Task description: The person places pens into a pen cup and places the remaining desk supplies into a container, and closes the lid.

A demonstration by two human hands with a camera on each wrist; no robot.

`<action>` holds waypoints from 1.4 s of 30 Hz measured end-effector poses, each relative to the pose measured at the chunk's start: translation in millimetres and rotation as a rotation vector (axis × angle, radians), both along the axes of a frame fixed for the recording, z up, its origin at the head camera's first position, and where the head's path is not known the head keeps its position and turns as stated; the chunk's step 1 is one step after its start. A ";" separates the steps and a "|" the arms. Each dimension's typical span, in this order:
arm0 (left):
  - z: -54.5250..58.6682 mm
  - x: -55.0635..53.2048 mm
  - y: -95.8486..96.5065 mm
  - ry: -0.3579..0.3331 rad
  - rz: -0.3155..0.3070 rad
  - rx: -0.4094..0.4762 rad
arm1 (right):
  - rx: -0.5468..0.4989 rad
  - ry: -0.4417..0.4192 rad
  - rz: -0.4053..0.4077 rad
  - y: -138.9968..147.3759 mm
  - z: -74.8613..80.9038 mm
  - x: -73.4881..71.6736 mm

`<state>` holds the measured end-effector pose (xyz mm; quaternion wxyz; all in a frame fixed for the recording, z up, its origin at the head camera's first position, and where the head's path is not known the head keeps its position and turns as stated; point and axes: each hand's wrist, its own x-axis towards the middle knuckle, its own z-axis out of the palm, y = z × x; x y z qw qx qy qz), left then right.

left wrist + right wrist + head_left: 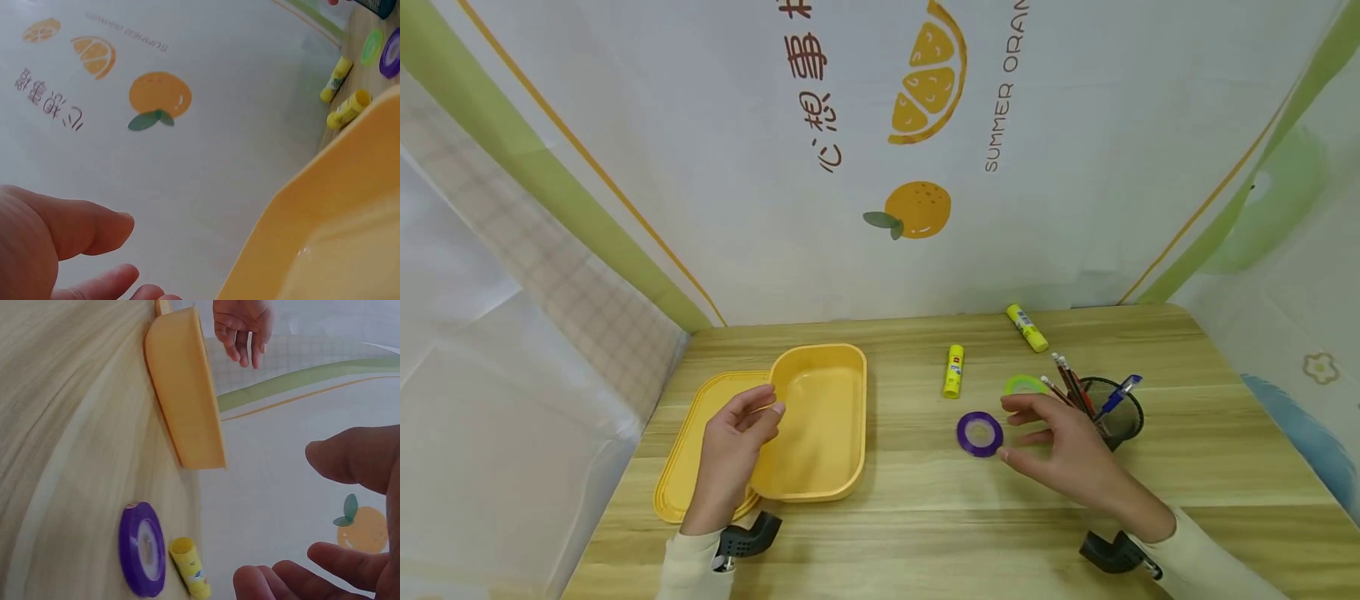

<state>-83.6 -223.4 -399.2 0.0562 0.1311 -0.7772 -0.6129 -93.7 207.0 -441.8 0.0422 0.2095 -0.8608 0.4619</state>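
Loosely curled and holding nothing, my left hand (737, 446) hovers by the left rim of a yellow plastic box (820, 425). The box partly overlaps a flat yellow lid (707, 425). My right hand (1063, 450), thumb and fingers apart, hangs just right of a purple tape roll (980, 434) lying flat. A green tape roll (1024, 384) lies behind that hand, partly covered by it. In the right wrist view nothing shows between the right thumb and fingers. A yellow glue stick (953, 372) lies beyond the purple roll.
A second glue stick (1027, 327) lies near the table's back edge. Right of my right hand stands a black mesh pen holder (1123, 417) with pencils and a blue pen (1118, 395). A printed white curtain (760, 250) hangs behind the wooden table (917, 533).
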 end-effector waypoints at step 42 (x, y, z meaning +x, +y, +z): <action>-37.7 11.7 -36.5 -0.199 0.028 -0.121 | 0.220 0.032 -0.071 -25.0 -58.9 -39.1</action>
